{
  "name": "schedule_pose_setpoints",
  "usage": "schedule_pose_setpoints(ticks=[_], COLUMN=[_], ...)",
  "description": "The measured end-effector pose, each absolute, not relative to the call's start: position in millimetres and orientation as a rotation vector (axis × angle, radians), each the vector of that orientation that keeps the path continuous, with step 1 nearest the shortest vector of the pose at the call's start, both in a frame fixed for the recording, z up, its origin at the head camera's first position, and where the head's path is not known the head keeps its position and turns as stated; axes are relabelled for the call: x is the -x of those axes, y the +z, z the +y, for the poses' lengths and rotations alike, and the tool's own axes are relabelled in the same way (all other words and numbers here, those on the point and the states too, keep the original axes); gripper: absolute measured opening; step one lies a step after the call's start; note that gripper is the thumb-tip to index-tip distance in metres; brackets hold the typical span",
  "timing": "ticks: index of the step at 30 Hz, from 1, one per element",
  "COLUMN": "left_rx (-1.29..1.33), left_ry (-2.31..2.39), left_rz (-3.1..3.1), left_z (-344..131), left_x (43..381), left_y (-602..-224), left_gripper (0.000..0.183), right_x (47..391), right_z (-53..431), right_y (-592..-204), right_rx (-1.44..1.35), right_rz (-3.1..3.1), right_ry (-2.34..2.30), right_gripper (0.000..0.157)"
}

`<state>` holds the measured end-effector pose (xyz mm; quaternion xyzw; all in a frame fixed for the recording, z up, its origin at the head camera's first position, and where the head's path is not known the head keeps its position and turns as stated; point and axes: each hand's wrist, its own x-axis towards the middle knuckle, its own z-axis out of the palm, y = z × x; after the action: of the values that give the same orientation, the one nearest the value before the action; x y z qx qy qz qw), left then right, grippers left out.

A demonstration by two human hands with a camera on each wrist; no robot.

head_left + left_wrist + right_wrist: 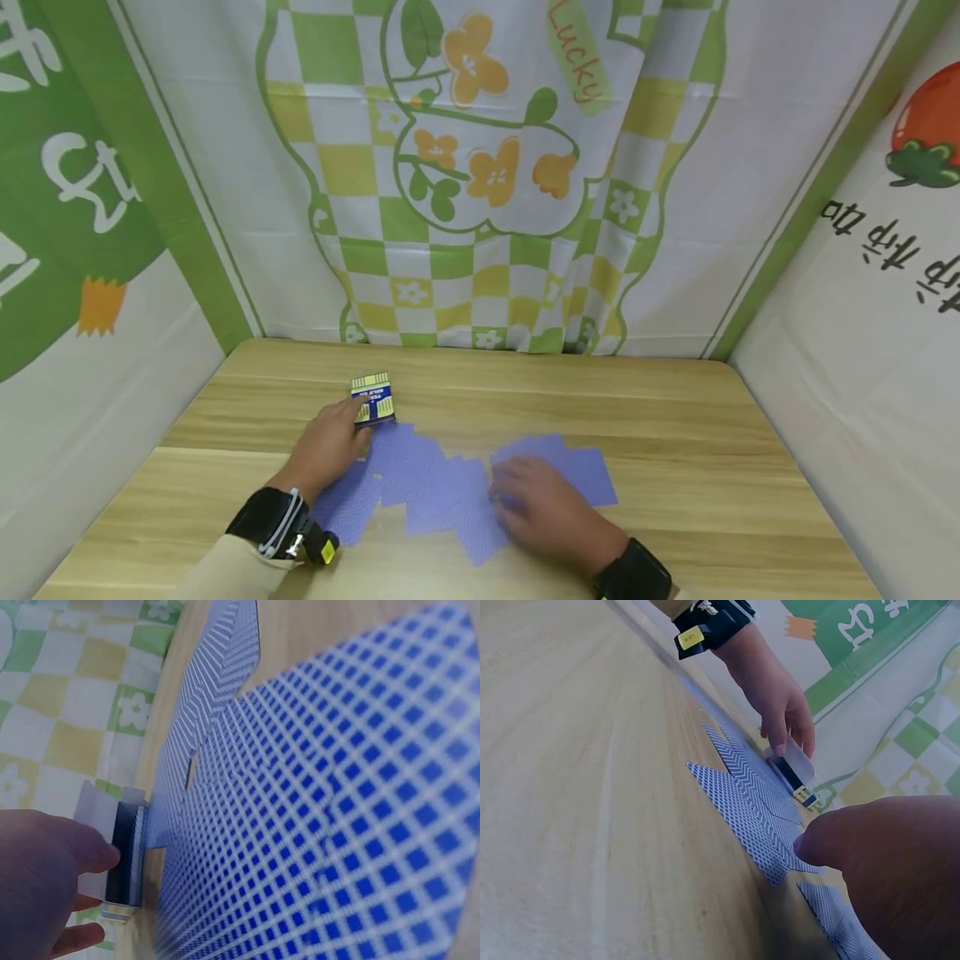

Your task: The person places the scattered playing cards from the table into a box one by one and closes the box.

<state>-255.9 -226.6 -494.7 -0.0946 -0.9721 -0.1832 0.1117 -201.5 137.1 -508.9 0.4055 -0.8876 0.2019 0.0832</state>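
A blue, white and yellow playing-card box [382, 405] lies toward the left of the table, its end flap raised in the left wrist view. My left hand [326, 443] holds this box [137, 855], thumb at its open end and fingers along the other side. Blue-and-white checked playing cards [427, 487] lie face down in an overlapping spread. Over the middle of that spread is my right hand [551, 512], blurred, with loosely bent fingers and fingertips right at the cards. More cards [592, 477] show beyond it on the right.
The wooden table [675, 417] ends at a checked, flowered curtain [487, 283] at the back. Printed cloth walls [855, 358] stand along both sides. Each wrist wears a black strapped device [273, 523].
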Motion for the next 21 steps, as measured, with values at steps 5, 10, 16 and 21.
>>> schedule_pose_setpoints(ticks=[5, 10, 16, 21], left_rx=[0.268, 0.195, 0.011, -0.217], left_ry=[-0.569, -0.754, -1.054, -1.377], left_rz=[-2.777, -2.732, -2.777, -2.782], left_z=[-230, -234, -236, -239], left_x=[263, 269, 272, 271], left_y=[-502, -508, -504, -493], left_gripper=[0.031, 0.017, 0.021, 0.037], right_x=[201, 200, 199, 200], right_z=[137, 137, 137, 137], right_y=[-512, -514, -515, -514], right_rx=[-1.198, -1.192, -1.199, -1.207], right_rz=[-2.664, -2.690, -2.717, -2.703], right_ry=[0.618, 0.612, 0.614, 0.619], right_gripper=[0.019, 0.019, 0.021, 0.020])
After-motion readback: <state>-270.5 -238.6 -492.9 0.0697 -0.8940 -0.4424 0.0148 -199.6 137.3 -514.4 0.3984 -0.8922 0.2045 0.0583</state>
